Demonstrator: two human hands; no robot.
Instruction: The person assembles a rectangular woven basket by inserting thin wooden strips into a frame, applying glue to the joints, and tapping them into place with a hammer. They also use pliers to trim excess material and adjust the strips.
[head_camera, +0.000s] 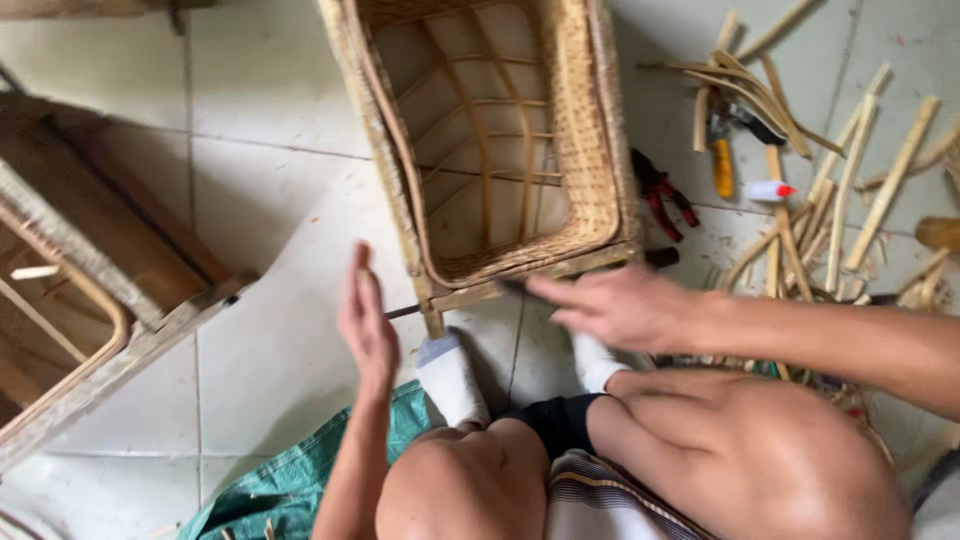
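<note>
At the far left a second wicker frame (80, 290) lies on the tiled floor (270, 200). The left hand (366, 318) is open, fingers straight and together, edge-on, just left of the rattan chair frame's (500, 140) lower corner and holding nothing. The chair frame lies on the floor ahead of two white-socked feet (452, 378). The right hand (620, 305) hovers flat, fingers spread, at the frame's bottom rail. Red pliers (662, 195), a small glue bottle (768, 190) and cane strips (850, 180) lie to the right.
</note>
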